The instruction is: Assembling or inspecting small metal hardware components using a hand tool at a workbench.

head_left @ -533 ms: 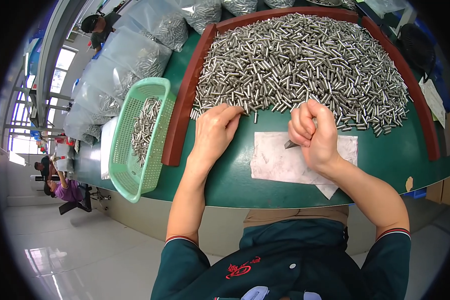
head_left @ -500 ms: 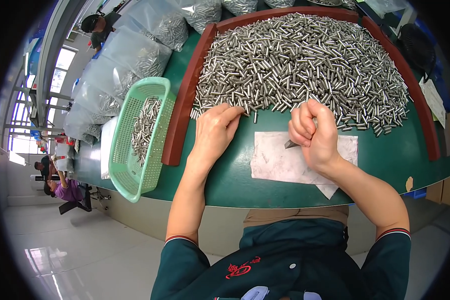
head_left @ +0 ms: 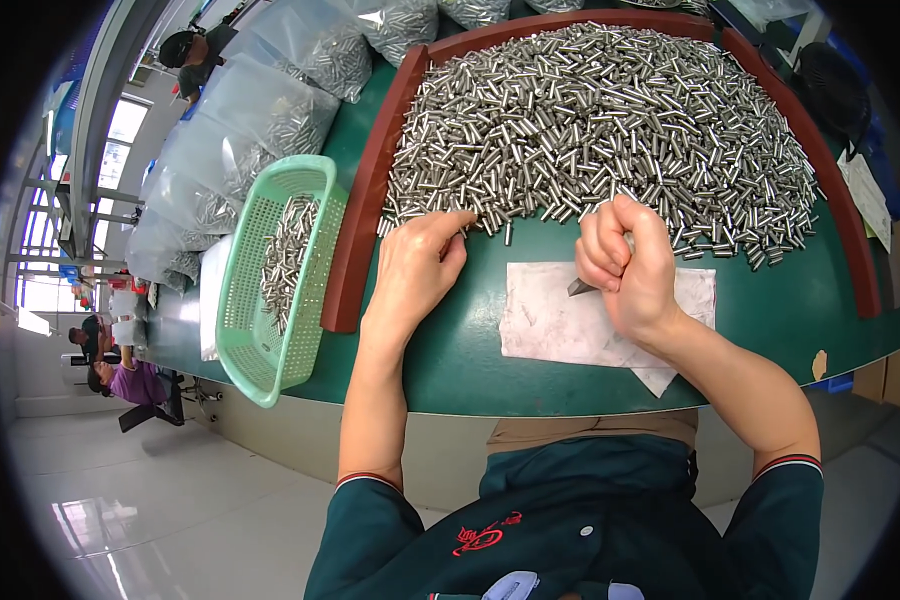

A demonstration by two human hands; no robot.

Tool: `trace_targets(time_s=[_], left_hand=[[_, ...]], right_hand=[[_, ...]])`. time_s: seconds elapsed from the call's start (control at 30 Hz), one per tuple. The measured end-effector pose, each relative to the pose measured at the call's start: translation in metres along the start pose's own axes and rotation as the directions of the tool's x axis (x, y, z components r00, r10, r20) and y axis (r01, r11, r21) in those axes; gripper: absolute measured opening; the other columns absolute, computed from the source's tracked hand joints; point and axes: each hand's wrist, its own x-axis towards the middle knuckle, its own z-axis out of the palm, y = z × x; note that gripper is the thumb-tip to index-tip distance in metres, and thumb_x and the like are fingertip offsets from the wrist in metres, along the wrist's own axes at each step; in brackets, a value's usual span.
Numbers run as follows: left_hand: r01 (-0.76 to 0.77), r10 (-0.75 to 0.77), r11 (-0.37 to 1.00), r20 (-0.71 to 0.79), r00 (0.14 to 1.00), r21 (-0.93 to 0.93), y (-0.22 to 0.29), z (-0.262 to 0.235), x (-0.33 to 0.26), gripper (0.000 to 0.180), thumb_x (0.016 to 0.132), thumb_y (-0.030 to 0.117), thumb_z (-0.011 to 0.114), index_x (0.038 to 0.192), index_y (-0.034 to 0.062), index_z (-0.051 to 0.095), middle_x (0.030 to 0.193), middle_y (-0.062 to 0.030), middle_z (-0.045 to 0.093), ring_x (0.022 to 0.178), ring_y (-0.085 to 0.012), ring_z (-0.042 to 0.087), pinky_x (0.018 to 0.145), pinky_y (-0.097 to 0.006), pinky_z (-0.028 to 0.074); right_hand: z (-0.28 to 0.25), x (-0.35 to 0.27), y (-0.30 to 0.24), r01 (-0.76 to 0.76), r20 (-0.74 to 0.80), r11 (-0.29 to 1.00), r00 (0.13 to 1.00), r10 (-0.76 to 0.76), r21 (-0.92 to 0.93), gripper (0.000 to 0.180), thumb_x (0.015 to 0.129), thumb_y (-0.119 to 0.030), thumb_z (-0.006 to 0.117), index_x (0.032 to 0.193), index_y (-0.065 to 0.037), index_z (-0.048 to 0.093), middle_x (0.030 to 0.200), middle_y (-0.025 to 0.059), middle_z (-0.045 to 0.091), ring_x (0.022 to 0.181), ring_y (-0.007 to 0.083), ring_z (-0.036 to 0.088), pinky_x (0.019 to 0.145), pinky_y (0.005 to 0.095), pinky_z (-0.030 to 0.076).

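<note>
A big heap of small silver metal pins (head_left: pixel 610 120) covers the green table (head_left: pixel 450 350) inside a dark red rim (head_left: pixel 355 230). My left hand (head_left: pixel 415 275) lies flat at the heap's near edge, its fingertips touching the nearest pins. My right hand (head_left: pixel 625 265) is closed in a fist around a small metal tool with a pointed blade tip (head_left: pixel 578 287), held over a white sheet of paper (head_left: pixel 560 325). Whether that fist also holds a pin is hidden.
A light green plastic basket (head_left: pixel 260 330) with several pins stands left of the rim, overhanging the table edge. Clear bags of pins (head_left: pixel 240 130) lie beyond it. People sit at the far left (head_left: pixel 120 375) and top left (head_left: pixel 185 50). Cardboard boxes (head_left: pixel 885 375) stand at the right.
</note>
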Motion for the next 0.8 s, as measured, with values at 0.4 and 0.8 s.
trace_targets(time_s=[0.4,0.8], left_hand=[[-0.139,0.139,0.990,0.011,0.990,-0.009,-0.0005,0.0058,0.0018,0.010,0.070,0.000,0.059,0.080,0.0027,0.059,0.067,-0.0102,0.057,0.058,-0.0250,0.055,0.053,-0.033,0.043],[-0.174,0.174,0.985,0.013,0.985,-0.009,0.0024,0.0095,0.0061,0.010,0.069,0.004,0.063,0.078,0.0036,0.060,0.062,-0.0082,0.054,0.057,-0.0240,0.055,0.051,-0.033,0.042]], right_hand=[[0.0012,0.0006,-0.0009,-0.016,-0.006,1.000,1.000,0.016,0.011,0.036,0.085,-0.019,0.032,0.050,-0.010,0.026,0.045,0.0000,0.027,0.040,0.0076,0.020,0.038,0.0224,0.018],[0.0012,-0.0002,-0.0014,-0.015,-0.011,1.000,1.000,0.015,0.018,0.036,0.085,-0.019,0.032,0.051,-0.010,0.026,0.045,-0.0002,0.027,0.040,0.0075,0.020,0.037,0.0223,0.018]])
